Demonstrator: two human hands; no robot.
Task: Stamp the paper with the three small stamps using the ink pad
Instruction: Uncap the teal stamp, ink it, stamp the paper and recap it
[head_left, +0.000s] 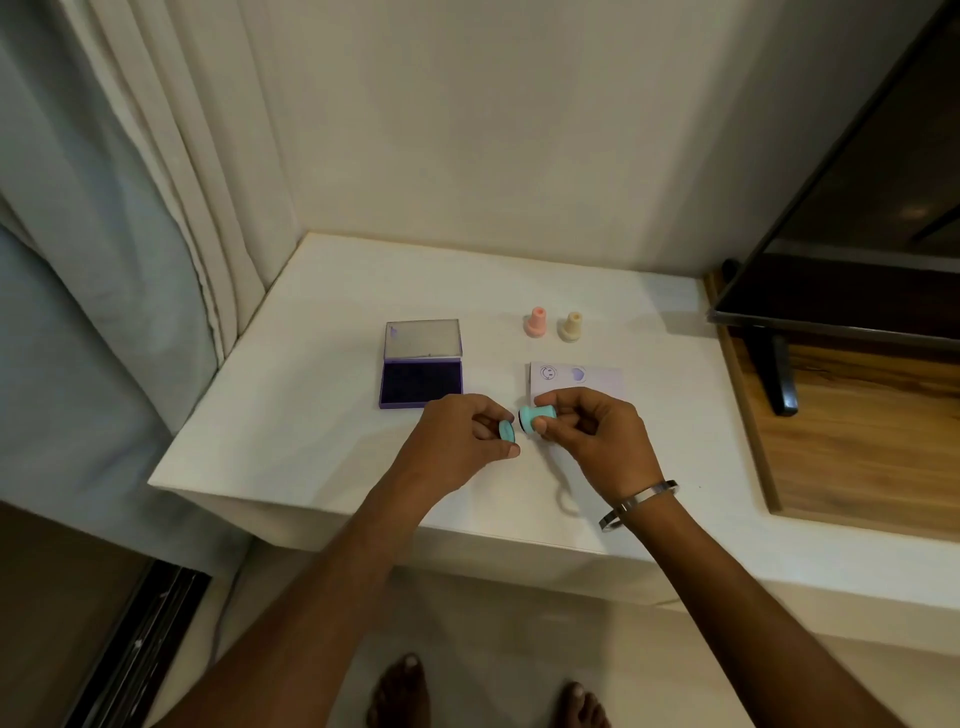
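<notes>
A: What do we have in each grip?

B: Our right hand (592, 441) is closed around the teal stamp (537, 417), turned on its side, dark face toward the left. Our left hand (462, 441) pinches the teal cap (506, 431) between thumb and fingers, just beside that face, a small gap between them.

A: And the paper?

B: The paper (597, 379) lies on the white tabletop (311, 415) right beyond the right grip, partly under our knuckles. We see two prints on it: a smiley print (548, 372) and a pale purple print (577, 374).

A: The ink pad?

B: The purple ink pad (422, 384) sits just beyond the left grip, its clear lid (423, 339) open. The pink stamp (535, 322) and the cream stamp (570, 326) stand upright side by side, farther off beyond the paper.

A: Anything on our wrist?

B: A metal bangle (638, 503) on the right one.
</notes>
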